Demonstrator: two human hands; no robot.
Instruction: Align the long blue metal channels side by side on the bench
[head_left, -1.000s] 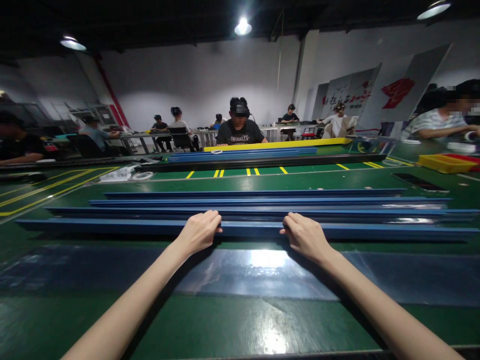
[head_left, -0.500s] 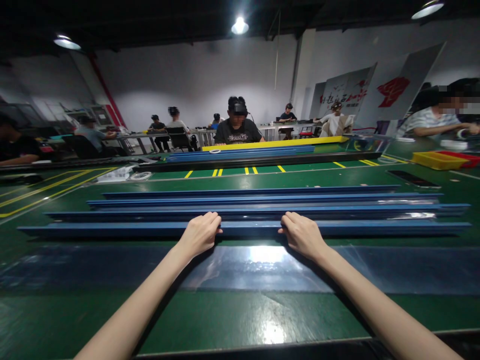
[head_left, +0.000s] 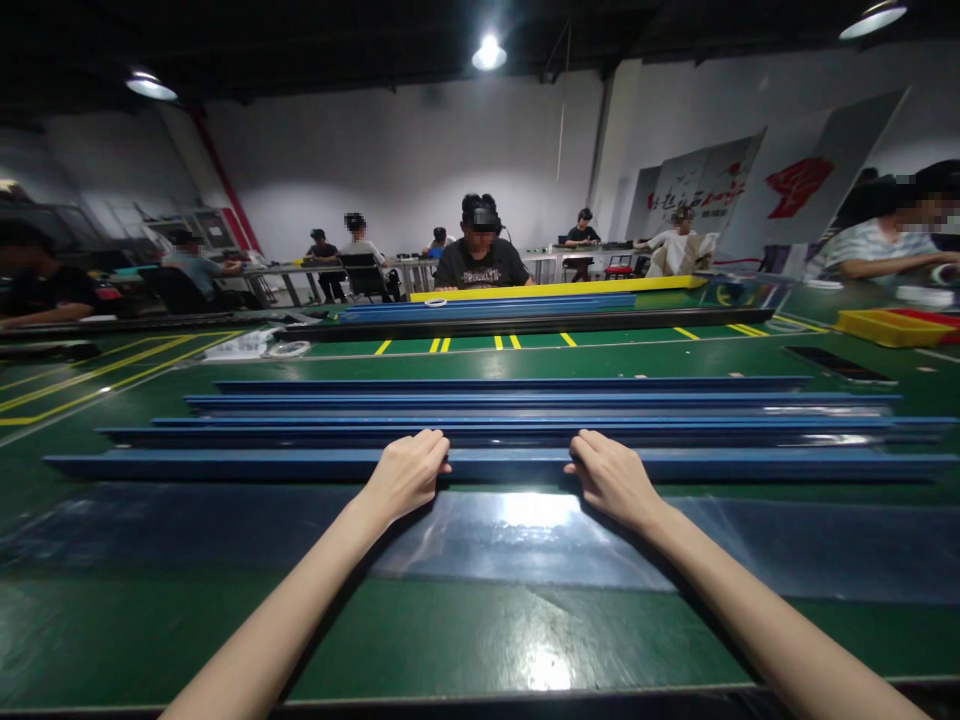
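The nearest blue bar (head_left: 502, 465) lies flat across the green table (head_left: 480, 640), running from 9 o'clock to 3 o'clock just ahead of the person. The left hand (head_left: 409, 475) and the right hand (head_left: 611, 478) both grip it near its middle, well apart from each other. The fingers curl over its far top edge and the thumbs are tucked on the near side. The bar is long, thin, straight and dark blue with a dull sheen.

Behind it, toward 12 o'clock, four more bars (head_left: 525, 402) of the same kind seem to lie side by side, though they sit too close together to count for sure. A clear plastic sheet (head_left: 525, 540) lies under the wrists. At 2 o'clock sits one yellow tray (head_left: 885, 325), and at 12 o'clock a seated person (head_left: 480, 262) faces this way.
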